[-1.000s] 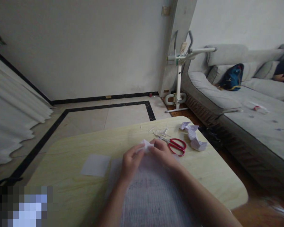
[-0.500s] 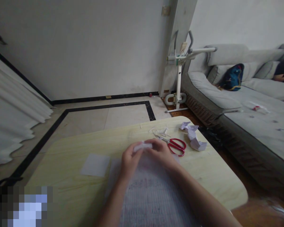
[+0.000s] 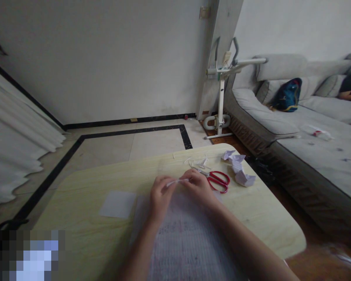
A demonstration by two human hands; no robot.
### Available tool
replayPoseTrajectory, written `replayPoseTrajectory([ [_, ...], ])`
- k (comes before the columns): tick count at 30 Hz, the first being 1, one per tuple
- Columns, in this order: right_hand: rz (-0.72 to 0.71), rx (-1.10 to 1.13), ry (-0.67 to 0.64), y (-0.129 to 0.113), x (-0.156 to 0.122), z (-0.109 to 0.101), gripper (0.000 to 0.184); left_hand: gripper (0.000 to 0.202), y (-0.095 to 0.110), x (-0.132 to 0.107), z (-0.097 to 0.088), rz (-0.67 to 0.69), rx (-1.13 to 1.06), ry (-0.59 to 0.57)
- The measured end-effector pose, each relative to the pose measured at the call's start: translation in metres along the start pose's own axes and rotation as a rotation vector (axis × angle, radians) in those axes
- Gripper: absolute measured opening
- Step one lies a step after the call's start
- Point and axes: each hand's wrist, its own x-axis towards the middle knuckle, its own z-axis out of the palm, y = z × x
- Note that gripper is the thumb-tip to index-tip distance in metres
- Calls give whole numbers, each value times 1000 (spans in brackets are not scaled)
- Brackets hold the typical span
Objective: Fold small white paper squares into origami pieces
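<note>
Both my hands meet over the middle of a pale wooden table (image 3: 84, 234). My left hand (image 3: 160, 197) and my right hand (image 3: 199, 186) pinch a small folded piece of white paper (image 3: 178, 182) between their fingertips, held flat and edge-on just above the table. Under my forearms lies a large lined sheet (image 3: 187, 238). Red-handled scissors (image 3: 218, 180) lie just right of my right hand.
A small white paper square (image 3: 117, 204) lies left of my hands. Crumpled and folded paper pieces (image 3: 240, 168) and thin scraps (image 3: 198, 162) sit near the table's far right edge. A grey sofa (image 3: 295, 128) and an exercise machine (image 3: 222, 97) stand to the right.
The folded paper has gone from a raised, puffed shape to a thin flat strip between my fingertips. My hands have closed in slightly and stayed in place.
</note>
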Motion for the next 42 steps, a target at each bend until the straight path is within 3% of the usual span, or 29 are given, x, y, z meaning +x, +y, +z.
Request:
replayPoseTrajectory([
  [5,172,52,-28,-4,-1,-1,12,22,1,-1,-1,-228,-28,-104],
  [7,224,106,-37,-5,-1,-2,12,24,2,-1,-1,-261,-21,-93],
  [12,263,184,-70,-9,0,-3,15,22,9,0,-1,-241,14,-38],
  [17,249,85,-117,-7,0,-3,18,19,12,0,-1,-254,-29,-47],
  [31,294,144,-71,-7,-1,-3,18,24,11,-1,-5,-258,-38,-99],
  [42,215,32,-98,-9,-1,-2,15,23,6,-3,-1,-258,-92,-135],
])
